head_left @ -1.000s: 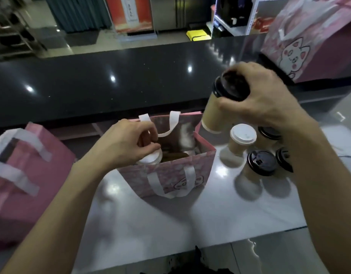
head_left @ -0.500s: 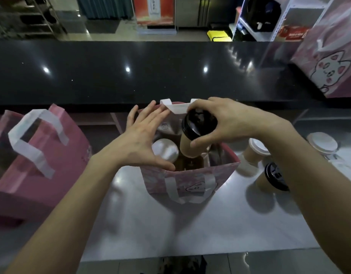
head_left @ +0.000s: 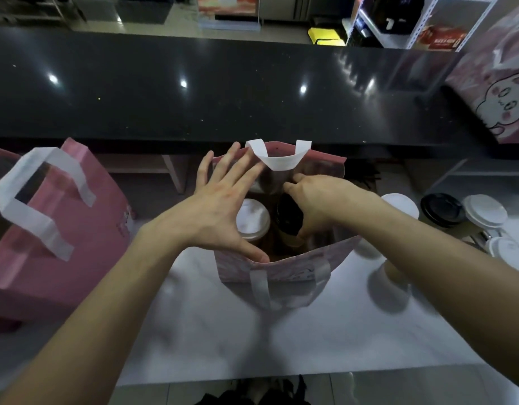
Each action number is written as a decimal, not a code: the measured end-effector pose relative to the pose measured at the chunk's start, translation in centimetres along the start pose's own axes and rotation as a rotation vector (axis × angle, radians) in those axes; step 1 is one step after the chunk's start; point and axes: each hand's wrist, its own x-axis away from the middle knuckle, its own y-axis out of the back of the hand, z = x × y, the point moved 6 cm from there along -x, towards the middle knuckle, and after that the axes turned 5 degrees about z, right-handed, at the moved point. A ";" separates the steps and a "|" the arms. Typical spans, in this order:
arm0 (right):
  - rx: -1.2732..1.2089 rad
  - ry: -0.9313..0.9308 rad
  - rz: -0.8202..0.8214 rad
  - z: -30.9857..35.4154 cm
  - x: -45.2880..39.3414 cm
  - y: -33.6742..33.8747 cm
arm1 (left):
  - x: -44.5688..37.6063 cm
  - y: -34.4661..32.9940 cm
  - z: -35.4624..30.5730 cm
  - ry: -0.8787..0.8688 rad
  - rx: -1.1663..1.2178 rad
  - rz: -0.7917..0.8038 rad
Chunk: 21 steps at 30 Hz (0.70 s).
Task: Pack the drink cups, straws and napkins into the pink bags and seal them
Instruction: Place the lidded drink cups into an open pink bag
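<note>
the right hand (head_left: pixel 316 200) is holding a black-lidded cup (head_left: pixel 289 219) in a curled grip inside the open pink bag (head_left: pixel 281 270), beside a white-lidded cup (head_left: pixel 252 219); the left hand (head_left: pixel 217 211) (fingers spread wide) is pressing the bag's rim. more cups (head_left: pixel 483 211) are standing right on the pale tabletop (head_left: pixel 223 331), another pink bag (head_left: pixel 62 229) left, a dark counter (head_left: pixel 194 92) behind.

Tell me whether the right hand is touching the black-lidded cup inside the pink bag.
Touching. The head view shows the right hand curled round the black-lidded cup, its fingers wrapping the lid rim with no gap, inside the pink bag.
</note>
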 end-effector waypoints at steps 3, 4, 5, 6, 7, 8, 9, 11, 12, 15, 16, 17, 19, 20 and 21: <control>0.074 0.005 -0.012 0.7 -0.1 -0.2 | -0.2 0.0 -0.2 -0.008 -0.016 0.006; 0.099 0.004 -0.023 0.8 -0.1 -0.2 | -0.2 0.1 -0.2 -0.007 -0.019 0.012; 0.121 0.002 -0.032 0.9 -0.1 -0.1 | -0.3 0.1 -0.2 -0.006 -0.020 0.019; 0.139 0.000 -0.039 0.9 -0.1 -0.1 | -0.3 0.1 -0.2 -0.005 -0.021 0.024; 0.149 -0.003 -0.043 0.9 0.0 0.0 | -0.4 0.2 -0.2 -0.004 -0.023 0.028; 0.151 -0.008 -0.043 0.8 0.0 0.0 | -0.3 0.2 -0.2 -0.004 -0.027 0.030; 0.148 -0.012 -0.043 0.8 0.1 0.1 | -0.3 0.2 -0.2 -0.003 -0.035 0.028; 0.139 -0.013 -0.031 0.7 0.1 0.2 | -0.2 0.3 -0.1 -0.001 -0.049 0.022; 0.130 -0.009 -0.015 0.7 0.1 0.2 | -0.2 0.3 -0.1 0.000 -0.055 0.023; 0.086 -0.015 0.040 0.5 0.2 0.0 | -0.2 0.3 0.1 0.000 -0.053 0.014; 0.083 -0.016 0.047 0.5 0.2 0.0 | -0.1 0.3 0.1 -0.002 -0.045 0.011; 0.083 -0.017 0.055 0.6 0.1 -0.1 | -0.1 0.2 0.0 -0.005 -0.041 0.011; 0.085 -0.016 0.071 0.8 -0.1 -0.4 | -0.2 0.1 -0.1 -0.009 -0.045 0.011; 0.092 -0.014 0.071 0.9 -0.2 -0.5 | -0.2 0.0 -0.2 -0.010 -0.045 0.012; 0.104 -0.011 0.062 1.0 -0.3 -0.5 | -0.2 -0.1 -0.2 -0.013 -0.041 0.011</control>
